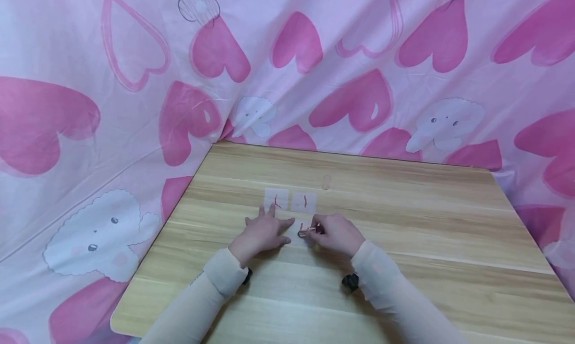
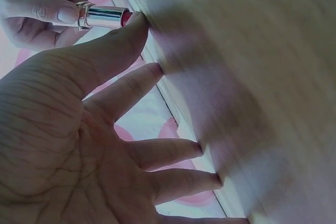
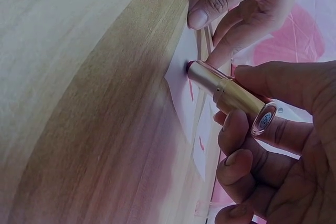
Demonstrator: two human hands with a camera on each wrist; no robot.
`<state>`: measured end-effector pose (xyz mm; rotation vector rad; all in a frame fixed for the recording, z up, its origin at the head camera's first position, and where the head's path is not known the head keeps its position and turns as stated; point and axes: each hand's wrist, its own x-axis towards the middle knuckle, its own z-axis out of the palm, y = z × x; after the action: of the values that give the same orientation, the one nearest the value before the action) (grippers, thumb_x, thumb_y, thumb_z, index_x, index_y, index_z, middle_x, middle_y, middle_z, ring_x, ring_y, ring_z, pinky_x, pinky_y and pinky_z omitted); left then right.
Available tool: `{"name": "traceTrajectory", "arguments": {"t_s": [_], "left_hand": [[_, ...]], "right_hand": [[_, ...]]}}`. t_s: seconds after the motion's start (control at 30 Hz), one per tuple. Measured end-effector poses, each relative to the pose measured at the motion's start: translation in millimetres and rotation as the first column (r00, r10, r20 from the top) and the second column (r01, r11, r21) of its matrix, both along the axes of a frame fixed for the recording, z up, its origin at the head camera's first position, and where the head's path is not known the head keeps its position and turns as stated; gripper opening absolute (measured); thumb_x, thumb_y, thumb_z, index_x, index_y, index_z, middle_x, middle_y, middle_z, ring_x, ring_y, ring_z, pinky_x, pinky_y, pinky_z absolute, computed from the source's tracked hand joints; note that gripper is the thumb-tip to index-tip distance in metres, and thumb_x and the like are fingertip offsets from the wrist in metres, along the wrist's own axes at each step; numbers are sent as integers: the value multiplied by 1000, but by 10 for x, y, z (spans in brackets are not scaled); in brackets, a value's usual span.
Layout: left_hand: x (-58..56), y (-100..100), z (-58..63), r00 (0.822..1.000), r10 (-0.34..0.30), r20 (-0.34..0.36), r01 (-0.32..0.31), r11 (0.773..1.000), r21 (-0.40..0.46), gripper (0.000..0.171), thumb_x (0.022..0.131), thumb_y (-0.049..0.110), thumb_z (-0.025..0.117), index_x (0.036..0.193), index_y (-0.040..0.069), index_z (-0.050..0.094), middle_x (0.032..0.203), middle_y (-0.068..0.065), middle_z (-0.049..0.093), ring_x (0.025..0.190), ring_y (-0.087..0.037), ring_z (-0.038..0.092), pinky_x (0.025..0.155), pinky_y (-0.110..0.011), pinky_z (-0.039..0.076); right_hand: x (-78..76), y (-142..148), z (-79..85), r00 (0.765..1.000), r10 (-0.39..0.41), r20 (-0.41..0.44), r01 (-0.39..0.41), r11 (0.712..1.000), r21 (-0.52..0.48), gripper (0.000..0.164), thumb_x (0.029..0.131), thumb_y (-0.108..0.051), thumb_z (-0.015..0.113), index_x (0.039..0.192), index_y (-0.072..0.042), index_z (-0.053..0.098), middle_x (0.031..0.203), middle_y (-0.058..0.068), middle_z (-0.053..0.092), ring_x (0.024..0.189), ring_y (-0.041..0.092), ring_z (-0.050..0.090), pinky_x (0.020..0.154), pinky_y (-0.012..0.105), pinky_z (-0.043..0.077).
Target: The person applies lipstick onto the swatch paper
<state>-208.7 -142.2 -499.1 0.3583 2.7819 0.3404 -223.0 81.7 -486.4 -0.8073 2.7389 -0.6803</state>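
Marking seemed in hand: the right hand (image 1: 339,233) pinched the lipstick (image 3: 231,95), tip at the nearest paper square (image 3: 180,95) of 3; the left hand (image 1: 262,231) spread its fingers. Continuing likely called for light pressure.

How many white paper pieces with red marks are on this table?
3: a back-left paper near the left hand, a back-right paper beside that, and a nearer paper by the right hand, at the lipstick tip. More may be hidden.
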Motion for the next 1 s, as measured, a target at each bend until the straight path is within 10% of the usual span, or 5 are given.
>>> {"name": "traceTrajectory", "arguments": {"t_s": [1.0], "left_hand": [[-5,15,22,1000,-5,-6,5,1000,-17,57,93,49,68,146,36,54,161,-27,22,141,-60,21,92,-85,30]], "right_hand": [[-130,181,103,990,-75,-117,60,990,-128,20,99,-34,66,101,-14,67,71,-7,59,59,10,51,54,28,45]]}}
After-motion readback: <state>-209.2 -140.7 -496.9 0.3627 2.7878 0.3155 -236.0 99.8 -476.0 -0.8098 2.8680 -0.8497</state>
